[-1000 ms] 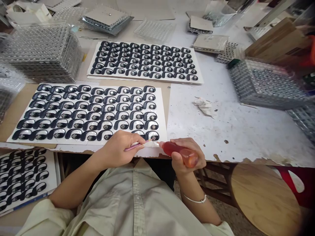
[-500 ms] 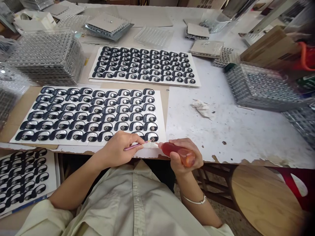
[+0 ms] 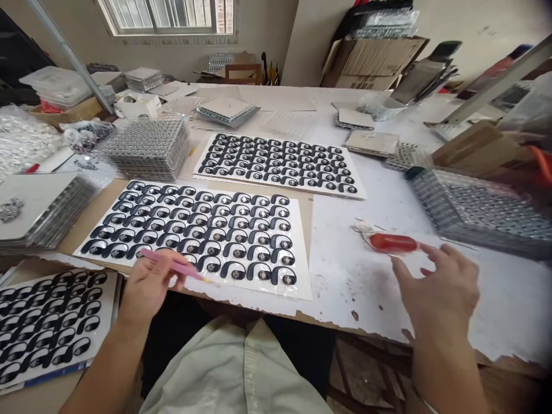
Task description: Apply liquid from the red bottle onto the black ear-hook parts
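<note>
The left hand is at the lower middle of the frame, just at the near edge of the desk. Its fingers are closed around a thin pink applicator, and this tool points to the right, with a small pale tip. The hand is above the near corner of a white sheet, which carries many black ear-hook pieces in rows under clear plastic.

The right hand is at the right of the frame and a little blurred. Its fingers are spread wide and hold nothing. Just left of these fingers, a red plastic bottle lies on its side on the desk, not touching the hand. A crumpled white cloth is at the bottle's left end.

A second sheet of black pieces lies further up on the desk, and a third is at the lower left. Stacks of clear blister trays stand at the upper left of the sheets, and another large stack is at the right. Cardboard boxes are against the far wall, to the right of a window.
</note>
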`<state>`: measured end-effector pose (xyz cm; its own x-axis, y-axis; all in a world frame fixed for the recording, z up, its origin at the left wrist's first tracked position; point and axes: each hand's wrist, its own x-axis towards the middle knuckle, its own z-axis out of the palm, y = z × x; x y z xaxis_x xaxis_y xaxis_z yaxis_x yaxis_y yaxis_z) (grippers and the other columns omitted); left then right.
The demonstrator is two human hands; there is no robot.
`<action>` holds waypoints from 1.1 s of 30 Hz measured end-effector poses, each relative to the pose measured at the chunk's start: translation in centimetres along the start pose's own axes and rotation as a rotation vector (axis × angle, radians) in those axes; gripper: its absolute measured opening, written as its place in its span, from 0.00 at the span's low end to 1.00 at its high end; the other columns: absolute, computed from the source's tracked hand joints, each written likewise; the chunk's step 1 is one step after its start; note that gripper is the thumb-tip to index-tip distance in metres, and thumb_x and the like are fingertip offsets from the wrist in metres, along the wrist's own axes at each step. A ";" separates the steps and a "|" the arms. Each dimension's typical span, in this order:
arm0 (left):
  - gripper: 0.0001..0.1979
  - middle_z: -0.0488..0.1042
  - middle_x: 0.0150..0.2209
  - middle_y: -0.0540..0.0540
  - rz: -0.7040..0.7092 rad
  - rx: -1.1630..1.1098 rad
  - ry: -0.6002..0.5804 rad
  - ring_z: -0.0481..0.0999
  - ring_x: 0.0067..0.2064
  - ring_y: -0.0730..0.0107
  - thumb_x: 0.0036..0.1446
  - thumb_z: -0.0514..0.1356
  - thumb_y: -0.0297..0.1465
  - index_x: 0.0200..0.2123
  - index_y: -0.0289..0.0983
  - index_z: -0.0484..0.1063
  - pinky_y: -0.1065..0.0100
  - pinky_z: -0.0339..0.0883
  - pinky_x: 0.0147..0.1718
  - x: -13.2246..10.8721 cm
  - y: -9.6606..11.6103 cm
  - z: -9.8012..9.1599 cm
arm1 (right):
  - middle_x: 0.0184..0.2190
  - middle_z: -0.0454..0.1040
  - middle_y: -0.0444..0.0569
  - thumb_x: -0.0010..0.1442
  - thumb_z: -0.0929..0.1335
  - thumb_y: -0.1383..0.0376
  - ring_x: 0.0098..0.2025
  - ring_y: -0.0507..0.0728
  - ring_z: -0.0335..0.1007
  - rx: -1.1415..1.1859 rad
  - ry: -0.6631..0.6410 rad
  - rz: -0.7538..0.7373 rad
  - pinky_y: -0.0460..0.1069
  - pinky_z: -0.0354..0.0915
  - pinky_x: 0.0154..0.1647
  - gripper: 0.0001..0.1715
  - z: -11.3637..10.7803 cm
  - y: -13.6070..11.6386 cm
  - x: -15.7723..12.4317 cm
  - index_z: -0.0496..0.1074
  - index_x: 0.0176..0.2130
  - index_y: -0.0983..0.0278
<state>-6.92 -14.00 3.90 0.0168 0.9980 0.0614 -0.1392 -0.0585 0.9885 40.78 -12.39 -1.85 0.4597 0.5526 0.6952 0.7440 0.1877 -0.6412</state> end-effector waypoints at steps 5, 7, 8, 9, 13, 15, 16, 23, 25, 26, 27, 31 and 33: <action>0.24 0.64 0.16 0.53 -0.095 -0.180 0.255 0.64 0.21 0.75 0.62 0.56 0.46 0.20 0.36 0.63 0.69 0.66 0.22 0.2 0.1 -4.9 | 0.44 0.76 0.54 0.51 0.73 0.52 0.40 0.62 0.78 0.496 -0.501 0.665 0.57 0.76 0.36 0.20 2.3 -5.9 -2.5 0.74 0.41 0.59; 0.23 0.62 0.16 0.53 -0.125 -0.144 0.333 0.64 0.22 0.75 0.61 0.58 0.44 0.20 0.36 0.61 0.67 0.67 0.24 0.2 -0.5 -7.2 | 0.47 0.75 0.55 0.48 0.74 0.53 0.43 0.64 0.77 0.612 -0.640 0.903 0.59 0.77 0.39 0.23 3.6 -8.4 -2.9 0.73 0.42 0.61; 0.22 0.63 0.17 0.54 -0.108 -0.126 0.364 0.63 0.22 0.76 0.60 0.59 0.43 0.20 0.36 0.61 0.67 0.68 0.24 0.0 -0.9 -8.3 | 0.48 0.74 0.56 0.47 0.75 0.54 0.44 0.64 0.77 0.639 -0.670 0.997 0.59 0.77 0.39 0.24 4.2 -9.3 -2.8 0.73 0.42 0.61; 0.21 0.64 0.18 0.54 -0.087 -0.109 0.371 0.62 0.22 0.76 0.60 0.59 0.43 0.21 0.37 0.62 0.67 0.68 0.24 -0.2 -1.3 -9.3 | 0.49 0.74 0.56 0.46 0.76 0.55 0.45 0.64 0.77 0.651 -0.678 1.071 0.59 0.77 0.39 0.24 4.8 -10.0 -2.6 0.73 0.42 0.61; 0.17 0.65 0.19 0.53 -0.160 -0.189 0.433 0.63 0.22 0.76 0.59 0.61 0.40 0.23 0.37 0.64 0.71 0.66 0.21 -1.7 -2.3 -11.4 | 0.47 0.75 0.54 0.43 0.78 0.61 0.44 0.64 0.77 0.613 -0.650 1.220 0.56 0.77 0.37 0.24 5.9 -10.4 -1.5 0.72 0.41 0.61; 0.15 0.65 0.20 0.52 -0.252 -0.313 0.507 0.62 0.20 0.77 0.58 0.61 0.38 0.24 0.35 0.65 0.73 0.63 0.18 -2.5 -2.3 -11.4 | 0.45 0.75 0.54 0.44 0.77 0.63 0.43 0.63 0.77 0.566 -0.656 1.251 0.54 0.77 0.36 0.22 6.2 -10.1 -1.1 0.73 0.40 0.62; 0.15 0.64 0.19 0.52 -0.279 -0.360 0.551 0.61 0.18 0.78 0.60 0.59 0.37 0.24 0.35 0.65 0.74 0.61 0.16 -2.8 -2.3 -11.3 | 0.44 0.76 0.54 0.45 0.77 0.63 0.43 0.62 0.77 0.548 -0.670 1.263 0.52 0.77 0.36 0.20 6.4 -10.0 -1.0 0.73 0.39 0.62; 0.16 0.56 0.14 0.56 -0.301 -0.486 0.612 0.53 0.11 0.81 0.64 0.54 0.33 0.23 0.34 0.66 0.78 0.53 0.09 -5.0 -3.1 -12.9 | 0.31 0.77 0.53 0.57 0.69 0.65 0.27 0.53 0.73 0.426 -0.887 1.270 0.45 0.71 0.23 0.08 8.4 -12.2 -0.9 0.73 0.37 0.68; 0.14 0.56 0.14 0.56 -0.323 -0.475 0.589 0.53 0.11 0.82 0.62 0.56 0.33 0.24 0.35 0.66 0.79 0.54 0.08 -5.5 -3.5 -13.8 | 0.29 0.78 0.54 0.55 0.71 0.65 0.25 0.54 0.72 0.382 -0.865 1.283 0.46 0.70 0.20 0.10 9.4 -12.8 -1.1 0.73 0.37 0.70; 0.14 0.56 0.13 0.56 -0.333 -0.458 0.578 0.53 0.11 0.81 0.62 0.56 0.33 0.24 0.36 0.66 0.79 0.54 0.08 -5.6 -3.7 -14.2 | 0.29 0.78 0.55 0.54 0.71 0.65 0.26 0.56 0.73 0.371 -0.859 1.289 0.48 0.71 0.21 0.11 9.8 -12.8 -1.3 0.73 0.37 0.70; 0.14 0.56 0.13 0.56 -0.340 -0.435 0.560 0.53 0.11 0.81 0.62 0.55 0.32 0.24 0.36 0.66 0.79 0.55 0.08 -5.7 -3.8 -14.5 | 0.30 0.78 0.56 0.52 0.73 0.66 0.27 0.58 0.75 0.360 -0.849 1.294 0.49 0.73 0.23 0.13 10.2 -12.8 -1.4 0.72 0.38 0.70; 0.12 0.57 0.13 0.56 -0.366 -0.400 0.513 0.54 0.11 0.82 0.61 0.55 0.30 0.24 0.36 0.65 0.79 0.57 0.09 -5.8 -4.1 -14.9 | 0.34 0.79 0.58 0.48 0.74 0.71 0.33 0.61 0.77 0.377 -0.837 1.315 0.53 0.75 0.30 0.18 10.4 -12.8 -1.8 0.71 0.40 0.70; 0.13 0.56 0.13 0.57 -0.390 -0.421 0.563 0.53 0.10 0.83 0.58 0.60 0.33 0.23 0.36 0.65 0.79 0.54 0.08 -5.8 -4.1 -14.4 | 0.35 0.79 0.57 0.47 0.74 0.72 0.34 0.61 0.78 0.406 -0.859 1.321 0.54 0.76 0.33 0.20 10.0 -13.2 -1.9 0.71 0.42 0.69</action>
<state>-20.72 -19.18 -2.53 -0.3451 0.8139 -0.4675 -0.5900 0.1993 0.7824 25.20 -7.76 2.04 0.1444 0.7330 -0.6647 -0.1609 -0.6454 -0.7467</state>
